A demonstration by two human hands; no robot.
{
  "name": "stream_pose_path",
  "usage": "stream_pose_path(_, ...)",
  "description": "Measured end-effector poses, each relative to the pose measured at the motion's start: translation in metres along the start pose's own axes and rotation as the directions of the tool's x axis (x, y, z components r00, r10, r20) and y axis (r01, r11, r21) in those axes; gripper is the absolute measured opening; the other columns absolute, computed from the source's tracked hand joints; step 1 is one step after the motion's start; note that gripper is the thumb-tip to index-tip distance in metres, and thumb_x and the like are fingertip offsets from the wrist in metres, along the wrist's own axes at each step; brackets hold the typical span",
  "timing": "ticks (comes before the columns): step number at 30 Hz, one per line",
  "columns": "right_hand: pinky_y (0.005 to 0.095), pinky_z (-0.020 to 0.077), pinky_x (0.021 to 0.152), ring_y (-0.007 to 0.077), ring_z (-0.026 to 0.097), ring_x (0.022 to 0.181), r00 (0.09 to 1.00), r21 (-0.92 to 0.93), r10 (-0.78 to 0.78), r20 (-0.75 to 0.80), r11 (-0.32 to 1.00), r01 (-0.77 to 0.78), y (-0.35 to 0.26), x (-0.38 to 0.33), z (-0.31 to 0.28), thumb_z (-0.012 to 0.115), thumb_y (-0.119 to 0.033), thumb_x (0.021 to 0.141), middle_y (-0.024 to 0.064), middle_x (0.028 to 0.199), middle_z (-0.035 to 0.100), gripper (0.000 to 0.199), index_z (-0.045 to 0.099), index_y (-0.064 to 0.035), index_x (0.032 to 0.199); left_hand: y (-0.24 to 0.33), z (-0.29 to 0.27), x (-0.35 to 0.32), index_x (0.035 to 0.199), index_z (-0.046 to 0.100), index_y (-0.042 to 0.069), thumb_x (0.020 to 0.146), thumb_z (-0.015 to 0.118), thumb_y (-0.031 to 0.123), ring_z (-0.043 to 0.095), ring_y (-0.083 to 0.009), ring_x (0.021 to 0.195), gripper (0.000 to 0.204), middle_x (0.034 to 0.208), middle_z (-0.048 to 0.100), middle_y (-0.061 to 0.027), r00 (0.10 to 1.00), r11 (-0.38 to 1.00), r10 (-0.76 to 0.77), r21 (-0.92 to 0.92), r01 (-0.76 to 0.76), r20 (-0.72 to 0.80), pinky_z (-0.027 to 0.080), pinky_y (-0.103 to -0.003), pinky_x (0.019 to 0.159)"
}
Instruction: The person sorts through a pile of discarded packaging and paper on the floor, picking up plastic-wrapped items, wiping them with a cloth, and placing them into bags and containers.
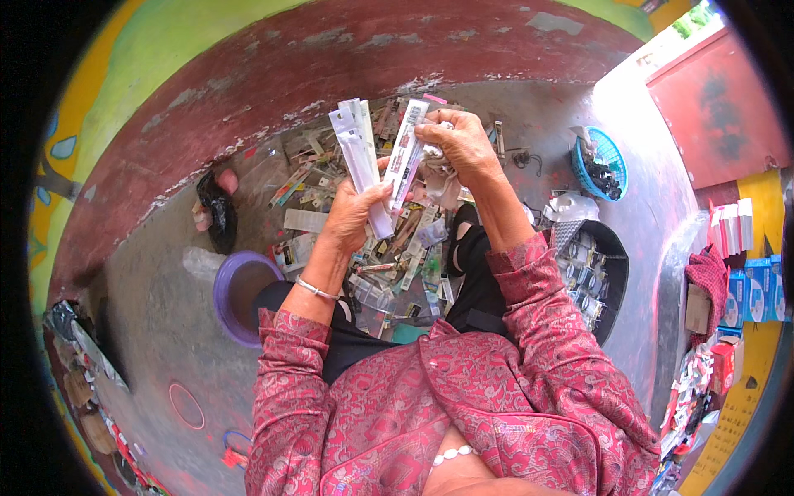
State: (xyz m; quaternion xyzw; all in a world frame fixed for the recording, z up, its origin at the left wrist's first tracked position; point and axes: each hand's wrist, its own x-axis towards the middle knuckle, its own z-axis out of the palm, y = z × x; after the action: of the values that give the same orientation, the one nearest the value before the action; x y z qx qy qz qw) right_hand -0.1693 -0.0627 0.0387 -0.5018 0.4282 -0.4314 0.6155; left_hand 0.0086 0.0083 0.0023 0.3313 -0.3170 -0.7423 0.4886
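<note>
Both arms bent and lifted in front, left hand [354, 211] closed in a grip, right hand [460, 145] curled shut, hands close together

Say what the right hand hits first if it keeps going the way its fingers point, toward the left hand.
The right hand already pinches the top of a long white packet. Going further left, it would probably meet the white packets fanned in the left hand. Depth between them is unclear from this view.
</note>
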Motion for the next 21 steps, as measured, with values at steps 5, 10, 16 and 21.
stream_pose_path(5, 0.0258, 0.0458, 0.066, 0.0120, 0.055, 0.067, 0.978, -0.080, -0.207, 0.007, 0.975, 0.207, 0.002, 0.000, -0.010, 0.059, -0.010, 0.077, 0.0046, 0.080, 0.061, 0.017, 0.060, -0.0015, 0.092, 0.000, -0.004, -0.003, 0.119, 0.043, 0.002, 0.079, 0.058, 0.007, 0.060, -0.0170, 0.067, 0.043, 0.094, 0.059, -0.0123, 0.997, 0.997, -0.052, -0.064, 0.048, -0.059, 0.050, -0.025, 0.052)
stream_pose_path(10, 0.0253, 0.0475, 0.061, 0.0113, 0.054, 0.066, 0.980, 0.334, -0.134, -0.147, 0.926, 0.177, -0.005, 0.001, -0.015, 0.056, -0.012, 0.083, 0.0028, 0.081, 0.059, 0.018, 0.057, 0.0003, 0.096, -0.003, -0.017, 0.004, 0.115, 0.045, 0.006, 0.081, 0.054, 0.003, 0.053, -0.0122, 0.061, 0.035, 0.088, 0.057, -0.0105, 0.958, 0.798, -0.184, -0.536, 0.276, 0.220, 0.046, -0.021, 0.050)
stream_pose_path(16, 0.0315, 0.0465, 0.070, 0.0197, 0.056, 0.080, 0.218, -0.868, -0.965, 0.145, -0.019, 0.496, -0.014, -0.021, 0.019, 0.059, -0.008, 0.075, 0.0079, 0.091, 0.058, 0.023, 0.056, -0.0015, 0.097, -0.016, -0.004, 0.004, 0.105, 0.046, 0.004, 0.083, 0.051, 0.005, 0.040, -0.0080, 0.052, 0.023, 0.075, 0.046, -0.0047, 0.904, 0.676, -0.242, -0.606, 0.418, 0.353, 0.037, -0.017, 0.045)
stream_pose_path(21, 0.0292, 0.0444, 0.070, 0.0196, 0.055, 0.077, 0.532, -0.612, -0.847, 0.021, 0.410, 0.676, -0.001, 0.003, 0.016, 0.059, -0.005, 0.073, 0.0072, 0.086, 0.057, 0.015, 0.058, -0.0028, 0.087, -0.024, 0.006, -0.005, 0.104, 0.044, 0.004, 0.084, 0.052, 0.008, 0.042, -0.0057, 0.053, 0.022, 0.072, 0.043, -0.0040, 0.828, 0.690, -0.286, -0.496, 0.528, 0.483, 0.038, -0.016, 0.041)
